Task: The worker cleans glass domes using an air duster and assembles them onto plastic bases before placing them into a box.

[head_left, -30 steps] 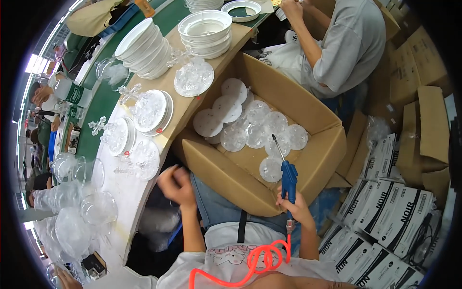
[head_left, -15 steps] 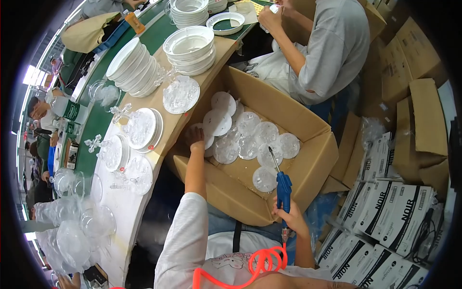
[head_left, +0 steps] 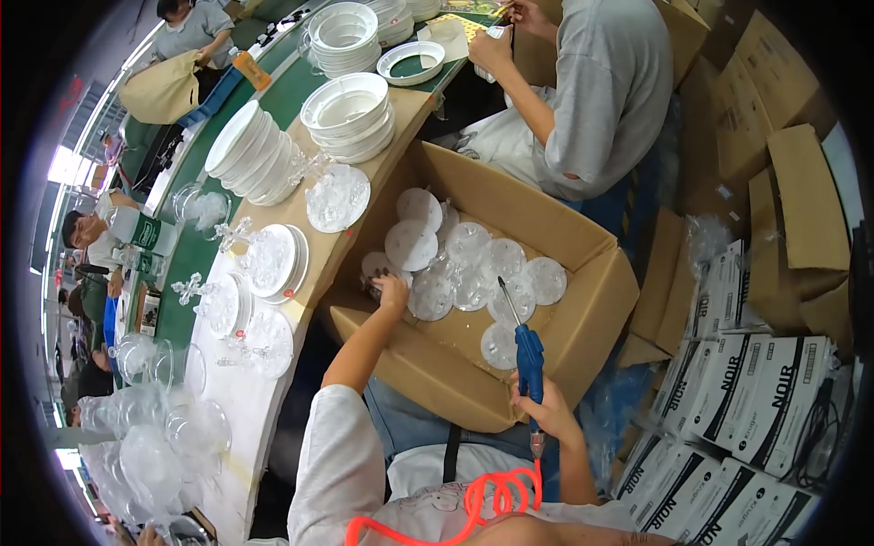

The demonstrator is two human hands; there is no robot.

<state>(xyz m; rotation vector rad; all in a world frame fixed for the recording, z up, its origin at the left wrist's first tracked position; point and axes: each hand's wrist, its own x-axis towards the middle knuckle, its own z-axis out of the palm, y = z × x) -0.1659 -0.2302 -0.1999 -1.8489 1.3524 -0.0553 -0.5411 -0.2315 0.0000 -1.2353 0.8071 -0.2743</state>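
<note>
Right hand (head_left: 546, 408) clasping a blue pneumatic tool (head_left: 529, 353), its tip best angled clear, the left hand (head_left: 391, 290) touches a round plastic disc (head_left: 376, 262), grip unclear from here.

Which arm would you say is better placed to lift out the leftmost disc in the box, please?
The left, I'd judge: the left grip reaches into the box and is at the leftmost disc. The right grip is closed around the blue tool, farther from that disc.
</note>
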